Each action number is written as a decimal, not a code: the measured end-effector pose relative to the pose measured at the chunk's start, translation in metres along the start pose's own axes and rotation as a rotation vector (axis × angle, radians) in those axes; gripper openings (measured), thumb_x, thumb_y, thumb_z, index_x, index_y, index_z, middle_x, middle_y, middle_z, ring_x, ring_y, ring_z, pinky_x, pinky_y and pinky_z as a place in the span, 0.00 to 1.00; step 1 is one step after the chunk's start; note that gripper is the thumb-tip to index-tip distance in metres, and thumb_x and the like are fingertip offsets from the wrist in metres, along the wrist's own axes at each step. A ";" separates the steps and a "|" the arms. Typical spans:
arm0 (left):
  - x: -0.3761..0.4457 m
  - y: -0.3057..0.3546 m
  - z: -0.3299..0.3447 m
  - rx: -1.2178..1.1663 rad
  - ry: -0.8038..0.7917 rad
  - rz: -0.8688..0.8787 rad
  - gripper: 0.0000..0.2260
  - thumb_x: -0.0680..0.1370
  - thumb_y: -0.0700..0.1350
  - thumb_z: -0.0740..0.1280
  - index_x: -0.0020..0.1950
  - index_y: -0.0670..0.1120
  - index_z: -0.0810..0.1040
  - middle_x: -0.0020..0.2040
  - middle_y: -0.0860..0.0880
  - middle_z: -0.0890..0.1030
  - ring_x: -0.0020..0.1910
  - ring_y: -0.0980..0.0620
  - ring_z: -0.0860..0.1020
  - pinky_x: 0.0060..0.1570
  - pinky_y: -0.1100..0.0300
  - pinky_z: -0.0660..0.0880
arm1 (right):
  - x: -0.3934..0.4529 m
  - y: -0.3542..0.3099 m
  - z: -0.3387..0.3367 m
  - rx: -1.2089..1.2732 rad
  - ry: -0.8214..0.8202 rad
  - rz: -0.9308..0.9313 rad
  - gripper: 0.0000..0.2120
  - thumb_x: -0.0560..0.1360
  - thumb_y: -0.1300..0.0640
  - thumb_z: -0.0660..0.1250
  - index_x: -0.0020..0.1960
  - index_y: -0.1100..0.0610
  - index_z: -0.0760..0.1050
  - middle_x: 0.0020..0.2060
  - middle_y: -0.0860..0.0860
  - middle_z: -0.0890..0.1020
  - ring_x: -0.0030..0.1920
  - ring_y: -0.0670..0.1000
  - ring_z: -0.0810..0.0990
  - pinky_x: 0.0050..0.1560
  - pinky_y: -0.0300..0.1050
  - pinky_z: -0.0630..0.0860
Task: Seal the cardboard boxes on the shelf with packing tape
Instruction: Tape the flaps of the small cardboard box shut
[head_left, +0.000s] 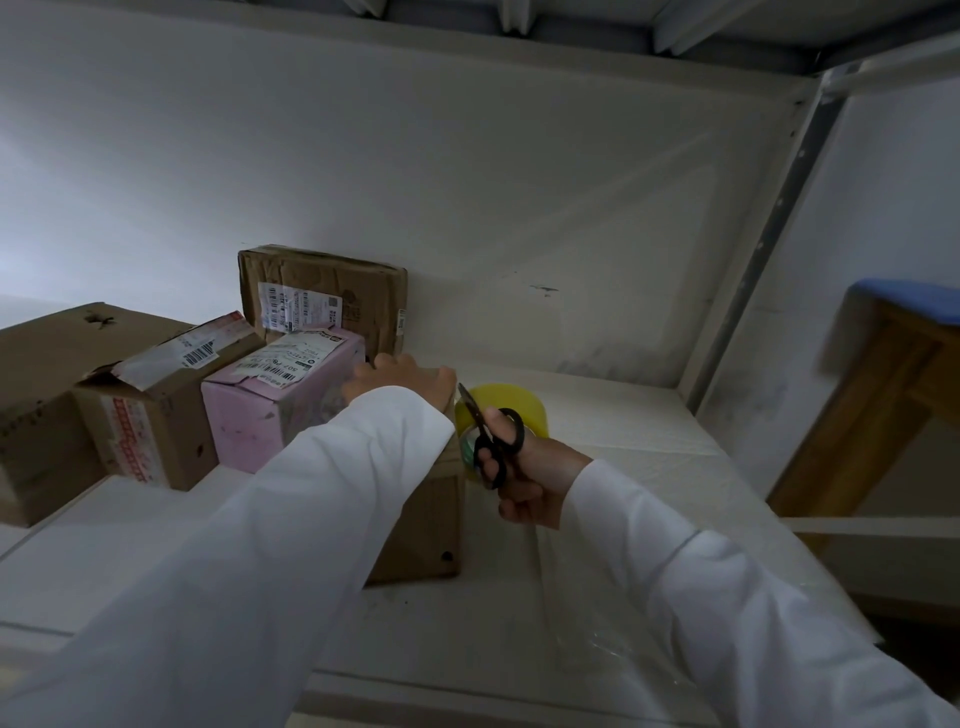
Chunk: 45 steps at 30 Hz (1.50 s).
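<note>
Boxes on the shelf (597, 431): five. My left hand (400, 384) lies flat on the nearest box (431, 525); my right hand (530, 478) grips one pair of scissors (491, 441) before one tape roll (511, 402).

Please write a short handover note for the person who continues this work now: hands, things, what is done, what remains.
Left hand: flat on top of the near brown box, holding nothing.
Right hand: grips black scissors, blades up at the yellow tape roll beside the box.
Done: cannot tell whether tape is already on this box; the arm hides its top.
Left: cut the tape, press it down, then do the pink box and the torn brown box.
</note>
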<state>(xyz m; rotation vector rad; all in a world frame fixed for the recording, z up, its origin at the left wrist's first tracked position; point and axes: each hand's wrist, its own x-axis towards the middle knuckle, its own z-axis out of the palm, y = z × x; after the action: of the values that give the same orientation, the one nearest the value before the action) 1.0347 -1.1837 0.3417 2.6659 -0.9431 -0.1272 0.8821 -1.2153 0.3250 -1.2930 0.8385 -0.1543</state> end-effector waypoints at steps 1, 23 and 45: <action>-0.002 0.000 -0.001 0.004 -0.002 -0.002 0.28 0.78 0.60 0.51 0.72 0.45 0.64 0.69 0.42 0.66 0.67 0.40 0.63 0.60 0.48 0.63 | -0.001 0.001 0.001 -0.026 -0.001 0.003 0.23 0.74 0.34 0.59 0.36 0.54 0.70 0.26 0.46 0.73 0.17 0.43 0.61 0.24 0.33 0.65; -0.003 0.009 -0.039 0.069 -0.413 0.153 0.11 0.82 0.49 0.55 0.56 0.43 0.58 0.49 0.43 0.64 0.53 0.49 0.60 0.34 0.65 0.61 | -0.033 -0.016 -0.110 -0.446 -0.225 0.119 0.53 0.33 0.23 0.70 0.49 0.56 0.76 0.35 0.49 0.81 0.32 0.46 0.78 0.37 0.43 0.78; 0.009 -0.003 -0.004 -0.120 -0.166 0.440 0.21 0.76 0.47 0.62 0.68 0.60 0.68 0.66 0.55 0.73 0.68 0.50 0.67 0.71 0.45 0.44 | -0.010 0.009 -0.120 -0.818 0.622 0.268 0.25 0.74 0.38 0.64 0.51 0.62 0.70 0.44 0.57 0.78 0.46 0.56 0.77 0.49 0.48 0.76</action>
<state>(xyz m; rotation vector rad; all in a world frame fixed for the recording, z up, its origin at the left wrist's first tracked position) 1.0439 -1.1863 0.3451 2.3034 -1.4970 -0.2967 0.7975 -1.3009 0.3172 -1.9072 1.7119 0.0164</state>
